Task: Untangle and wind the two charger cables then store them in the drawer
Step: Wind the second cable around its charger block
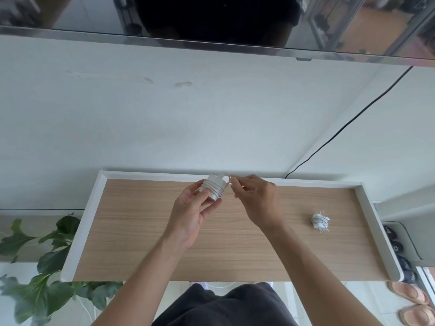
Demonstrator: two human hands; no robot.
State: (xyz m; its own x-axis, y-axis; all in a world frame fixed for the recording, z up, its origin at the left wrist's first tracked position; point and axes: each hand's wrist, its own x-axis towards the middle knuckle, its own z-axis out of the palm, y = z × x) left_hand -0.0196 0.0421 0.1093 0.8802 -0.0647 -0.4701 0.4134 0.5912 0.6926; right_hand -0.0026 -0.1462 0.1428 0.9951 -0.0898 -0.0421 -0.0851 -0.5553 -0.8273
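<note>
My left hand (191,211) holds a white charger plug (215,188) with its white cable wound around the body in several turns. It is held above the far middle of the wooden top (164,243). My right hand (255,198) pinches the loose end of that cable (229,178) just right of the plug. A second white charger (319,221), with its cable wrapped around it, lies on the wooden surface to the right, apart from both hands. No drawer is visible.
The wooden top has a raised white rim (376,222) at the back and both sides. A black cable (348,123) runs down the wall at the right. A leafy plant (47,267) stands at the lower left. Shoes and sandals (409,292) sit on the floor at the right.
</note>
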